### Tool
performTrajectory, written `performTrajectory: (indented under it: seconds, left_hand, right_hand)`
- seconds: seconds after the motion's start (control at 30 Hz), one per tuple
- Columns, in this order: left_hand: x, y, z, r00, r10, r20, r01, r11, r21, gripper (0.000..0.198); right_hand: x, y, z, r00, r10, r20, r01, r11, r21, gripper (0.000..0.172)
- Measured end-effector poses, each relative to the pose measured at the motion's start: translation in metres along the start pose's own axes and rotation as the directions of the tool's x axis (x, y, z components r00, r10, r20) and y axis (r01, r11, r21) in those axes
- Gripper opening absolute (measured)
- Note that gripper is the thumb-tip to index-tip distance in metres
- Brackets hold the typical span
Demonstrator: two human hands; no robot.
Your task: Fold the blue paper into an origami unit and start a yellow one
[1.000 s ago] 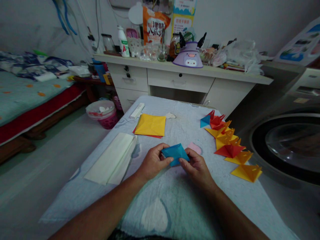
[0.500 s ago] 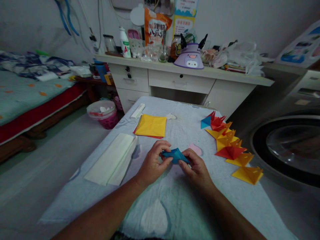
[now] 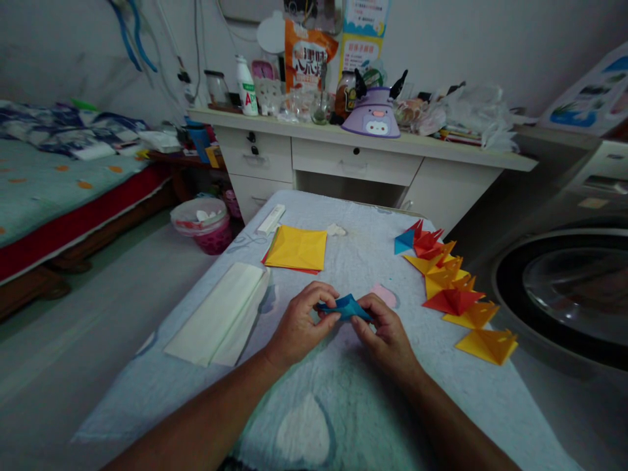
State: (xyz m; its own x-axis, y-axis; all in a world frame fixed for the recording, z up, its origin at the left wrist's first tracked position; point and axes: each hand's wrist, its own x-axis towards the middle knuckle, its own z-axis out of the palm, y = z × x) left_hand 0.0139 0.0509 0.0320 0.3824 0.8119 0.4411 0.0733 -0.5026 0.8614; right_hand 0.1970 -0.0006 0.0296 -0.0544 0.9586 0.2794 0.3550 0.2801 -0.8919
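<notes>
A small folded blue paper (image 3: 346,306) sits between my two hands, low over the cloth-covered table (image 3: 343,392). My left hand (image 3: 300,325) pinches its left end with thumb and fingers curled. My right hand (image 3: 385,330) pinches the right end the same way. Most of the paper is hidden behind my fingers. A stack of yellow square sheets (image 3: 297,248) over a red one lies further back. A row of folded yellow, red and blue paper shapes (image 3: 454,291) runs along the table's right side.
A folded white cloth (image 3: 220,314) lies at the table's left edge, a white stick-shaped item (image 3: 271,219) beyond it. A cluttered white desk (image 3: 363,154) stands behind, a bed (image 3: 59,190) and pink bin (image 3: 200,222) to the left, a washing machine door (image 3: 564,288) to the right.
The blue paper has been folded down from a broad raised flap into a narrow flat shape. Both hands have closed in on it and sunk slightly toward the table.
</notes>
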Motion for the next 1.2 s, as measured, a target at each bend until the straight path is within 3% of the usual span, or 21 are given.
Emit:
performTrajectory:
  seconds: [0.3,0.53,0.77,1.2]
  left_hand:
    - [-0.0014,-0.0024,-0.0009,0.996,0.041,0.075,-0.045,0.998,0.053,0.028]
    - [-0.0003,-0.0001,-0.0006,0.995,0.007,0.099,-0.021,0.990,0.139,0.022]
    - [0.0012,-0.0003,-0.0030,1.000,0.011,-0.006,-0.010,0.990,0.143,0.011]
    - [0.0005,0.0020,-0.0043,0.980,-0.171,-0.106,0.176,0.983,0.043,0.010]
  right_hand:
    - [0.0003,-0.0048,-0.0005,1.000,-0.006,0.004,0.006,1.000,0.015,0.007]
    - [-0.0018,-0.0015,0.0014,0.999,0.032,0.004,-0.033,0.997,0.064,0.011]
    - [-0.0052,0.0044,0.0032,0.988,0.077,-0.137,-0.058,0.989,0.136,0.039]
    - [-0.0065,0.0040,0.0006,0.985,0.058,-0.160,-0.038,0.991,0.131,0.025]
